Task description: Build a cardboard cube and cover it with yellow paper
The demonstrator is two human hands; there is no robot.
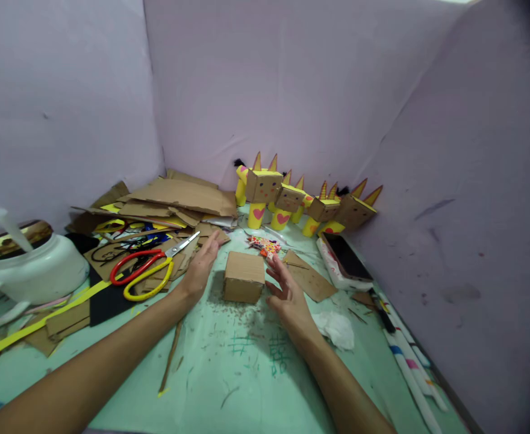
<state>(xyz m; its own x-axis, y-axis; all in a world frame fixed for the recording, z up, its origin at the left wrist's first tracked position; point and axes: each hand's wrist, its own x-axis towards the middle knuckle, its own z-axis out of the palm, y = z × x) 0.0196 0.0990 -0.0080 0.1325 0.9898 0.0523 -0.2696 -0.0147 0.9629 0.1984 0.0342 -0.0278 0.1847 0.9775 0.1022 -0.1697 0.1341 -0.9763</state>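
A small closed cardboard box (244, 277) sits on the green tabletop, with brown crumbs scattered around its base. To its left, my left hand (202, 269) is held on edge with fingers stretched out, a short gap from the box. My right hand (287, 294) is just right of the box, its fingers spread and slightly bent, holding nothing. Scissors (150, 268) with one red and one yellow handle lie left of my left hand, blades partly apart. Behind my right fingertips lies a small colourful patterned piece (265, 244).
Cardboard sheets (179, 196) are piled at the back left, near a white pot (43, 265). Yellow figures with cardboard heads (264, 187) stand along the back wall. On the right are a phone (347, 256), crumpled tissue (336, 329), a cardboard piece (310, 277) and white pens (409, 367).
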